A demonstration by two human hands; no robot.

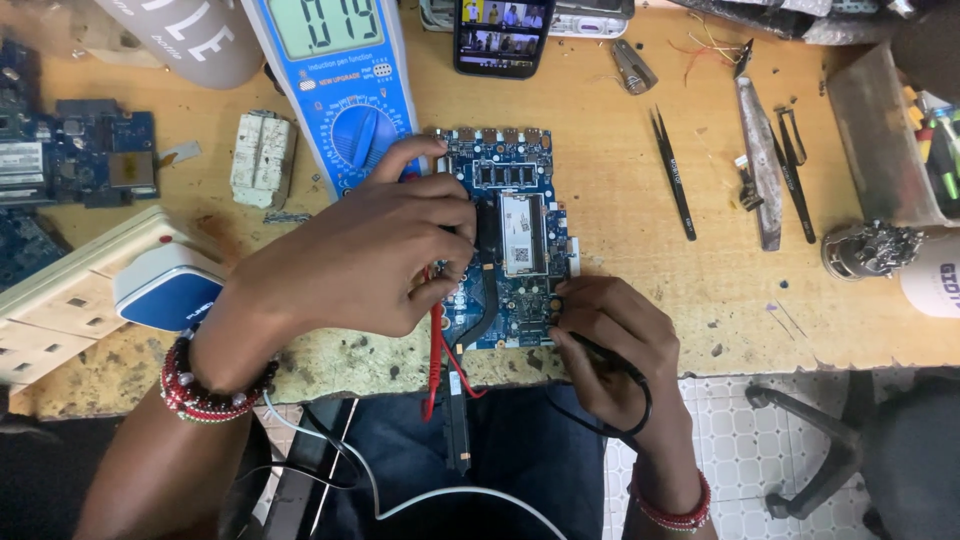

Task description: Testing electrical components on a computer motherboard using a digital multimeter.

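A blue laptop circuit board (520, 230) lies on a worn wooden bench (640, 280). My left hand (370, 255) rests over the board's left side, gripping a red test probe (436, 350) whose lead hangs off the bench edge. My right hand (610, 340) sits at the board's lower right corner, pinching a black test probe (600, 352) with its lead looping below. A blue digital multimeter (345, 80) with a lit display stands just behind my left hand.
A phone (503, 35) stands at the back. Black tweezers (673, 172), more tweezers (795, 170) and a metal blade (760, 160) lie to the right. Left are a white power strip (60, 290), a blue-white adapter (165, 290), other boards (75, 150), a white block (262, 158).
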